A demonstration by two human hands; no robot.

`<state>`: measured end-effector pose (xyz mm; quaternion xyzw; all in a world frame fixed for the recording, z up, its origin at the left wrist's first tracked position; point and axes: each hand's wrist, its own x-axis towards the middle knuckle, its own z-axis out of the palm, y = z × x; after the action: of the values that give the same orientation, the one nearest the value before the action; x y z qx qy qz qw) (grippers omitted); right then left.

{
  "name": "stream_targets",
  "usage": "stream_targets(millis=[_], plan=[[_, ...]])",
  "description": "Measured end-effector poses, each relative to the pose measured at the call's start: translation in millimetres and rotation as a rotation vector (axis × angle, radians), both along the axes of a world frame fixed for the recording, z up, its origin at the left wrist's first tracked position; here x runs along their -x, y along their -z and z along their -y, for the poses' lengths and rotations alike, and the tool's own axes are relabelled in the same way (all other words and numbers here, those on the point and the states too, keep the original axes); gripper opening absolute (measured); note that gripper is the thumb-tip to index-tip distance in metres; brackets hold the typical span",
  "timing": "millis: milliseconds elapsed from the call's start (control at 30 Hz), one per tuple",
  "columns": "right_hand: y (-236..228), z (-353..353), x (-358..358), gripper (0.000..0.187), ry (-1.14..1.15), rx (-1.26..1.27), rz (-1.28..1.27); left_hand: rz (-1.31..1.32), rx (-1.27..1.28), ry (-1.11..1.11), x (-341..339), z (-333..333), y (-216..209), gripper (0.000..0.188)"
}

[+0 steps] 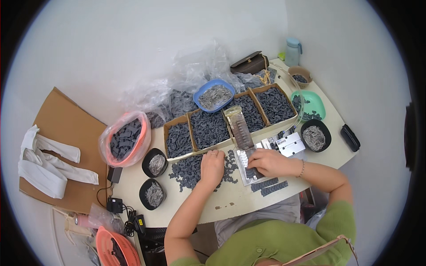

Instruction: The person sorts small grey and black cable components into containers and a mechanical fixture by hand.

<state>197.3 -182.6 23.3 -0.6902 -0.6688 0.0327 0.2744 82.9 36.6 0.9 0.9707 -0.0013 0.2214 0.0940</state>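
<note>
My left hand (213, 166) rests on a loose pile of small dark grey plastic parts (186, 172), its fingers curled in; whatever they hold, if anything, is hidden. To its right my right hand (269, 162) bends over a metal jig (243, 175) with a white toothed strip (242, 158). Its fingers are drawn together at the jig, and I cannot make out what is between them. A clear cover (240, 128) reaches back from the jig, and a silver block (290, 144) stands beside it. Two rows of joined dark pieces (274, 188) lie at the near edge.
A divided cardboard box (176, 156) of dark parts spans the back, with a blue tray (195, 98) of metal pins on it. Black bowls (144, 195) of pins flank the work on both sides. A pink basket (145, 133) stands left, a green tray (318, 108) and black case (350, 138) right.
</note>
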Motion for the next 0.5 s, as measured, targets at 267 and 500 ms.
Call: stream_targets(millis=[267, 500], plan=[[0.5, -63.5, -0.4, 0.012, 0.059, -0.153, 0.238, 0.085, 0.160, -0.029, 15.4, -9.7, -9.8, 0.012], [8.3, -101.1, 8.1, 0.008, 0.020, -0.002, 0.455, 0.031, 0.146, 0.008, 16.5, -18.6, -21.6, 0.010]])
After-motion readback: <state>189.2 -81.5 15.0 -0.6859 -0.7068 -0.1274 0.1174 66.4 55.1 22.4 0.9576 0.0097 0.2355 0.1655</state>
